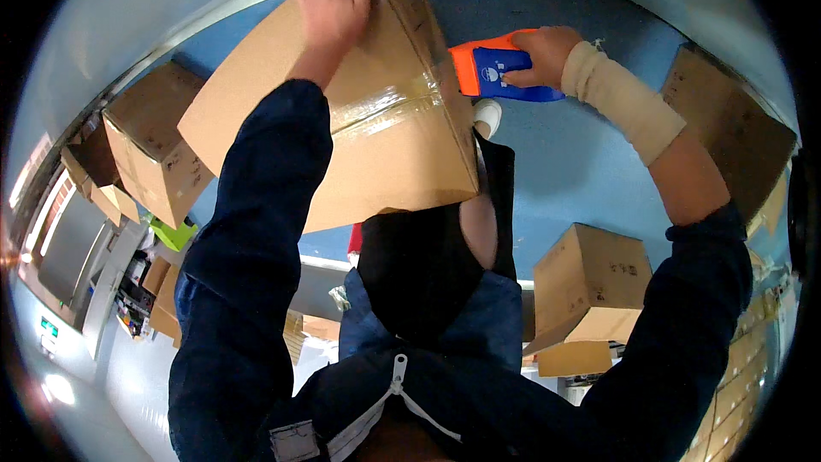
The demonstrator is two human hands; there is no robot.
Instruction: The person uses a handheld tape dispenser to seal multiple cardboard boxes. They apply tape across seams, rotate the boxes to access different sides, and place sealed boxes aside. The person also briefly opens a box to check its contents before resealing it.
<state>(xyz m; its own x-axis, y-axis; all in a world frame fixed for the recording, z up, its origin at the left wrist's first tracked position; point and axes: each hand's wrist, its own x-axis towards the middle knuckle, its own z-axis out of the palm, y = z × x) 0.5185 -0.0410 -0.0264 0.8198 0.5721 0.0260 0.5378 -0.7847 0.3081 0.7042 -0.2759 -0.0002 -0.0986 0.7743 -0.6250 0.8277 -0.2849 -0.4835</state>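
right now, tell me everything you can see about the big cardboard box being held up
The cardboard box is plain brown with a strip of clear tape across one face. It is tilted in front of the person's chest. The left hand grips its top corner, while the right hand holds an orange and blue tape dispenser at its right edge.

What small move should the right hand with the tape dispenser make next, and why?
Probably draw the tape dispenser along the cardboard box edge. The right hand holds its orange head against the box's right side, clear tape already crosses the near face, and the left hand steadies the box's far corner.
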